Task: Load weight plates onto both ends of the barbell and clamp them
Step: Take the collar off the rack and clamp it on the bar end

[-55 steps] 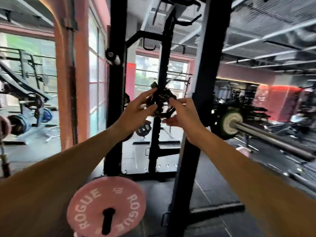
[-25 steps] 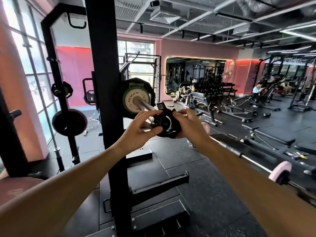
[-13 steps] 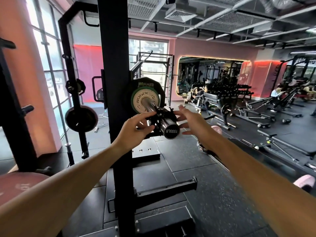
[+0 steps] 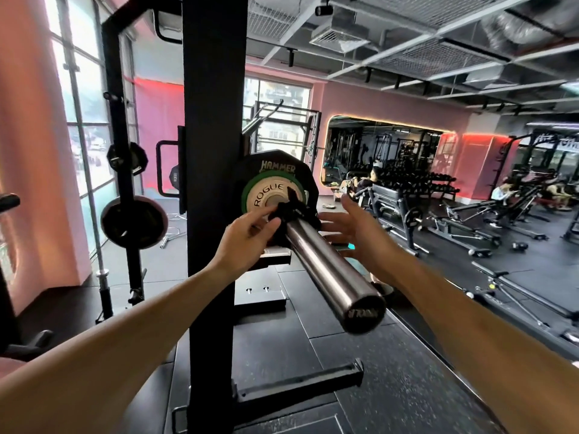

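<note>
The barbell sleeve (image 4: 326,267) is smooth, glossy bare metal. The black clamp (image 4: 289,209) looks like matt plastic, and the black plate (image 4: 308,178) behind the green-rimmed plate (image 4: 272,191) looks dull. The floor (image 4: 391,386) is speckled matt rubber.

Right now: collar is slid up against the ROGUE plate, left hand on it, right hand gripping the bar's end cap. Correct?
Not quite. The head view shows the right hand open beside the collar, nowhere near the end cap. The rest holds: the collar sits against the ROGUE plate and the left hand holds it.
</note>
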Motion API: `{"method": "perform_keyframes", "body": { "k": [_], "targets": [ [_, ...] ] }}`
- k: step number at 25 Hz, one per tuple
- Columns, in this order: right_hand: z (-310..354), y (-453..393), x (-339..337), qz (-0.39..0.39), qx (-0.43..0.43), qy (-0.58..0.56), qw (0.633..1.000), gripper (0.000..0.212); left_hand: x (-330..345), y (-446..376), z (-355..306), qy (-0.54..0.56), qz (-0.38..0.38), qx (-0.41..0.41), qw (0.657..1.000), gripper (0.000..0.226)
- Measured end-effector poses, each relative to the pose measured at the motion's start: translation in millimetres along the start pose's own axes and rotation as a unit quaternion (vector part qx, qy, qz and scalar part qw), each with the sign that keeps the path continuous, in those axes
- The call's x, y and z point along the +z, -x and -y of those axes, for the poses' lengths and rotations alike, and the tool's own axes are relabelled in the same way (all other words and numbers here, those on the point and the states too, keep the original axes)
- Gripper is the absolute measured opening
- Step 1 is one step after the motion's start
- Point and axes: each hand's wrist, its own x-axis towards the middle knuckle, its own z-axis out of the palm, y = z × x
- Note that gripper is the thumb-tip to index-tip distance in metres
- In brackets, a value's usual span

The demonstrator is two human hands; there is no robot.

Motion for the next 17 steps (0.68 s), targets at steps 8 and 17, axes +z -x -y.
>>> {"method": "perform_keyframes", "body": {
  "k": [8,17],
  "targets": [
    [9,-93,21,0.052,0.012,0.070,0.996,0.066,-17,-80,44,-0.088,-0.007,0.010,0.996,0.011],
    [23,-113,25,0.010,0.037,0.151,0.988,0.074,-16,-92,42,-0.087,0.028,0.015,0.996,0.012]
  ]
}}
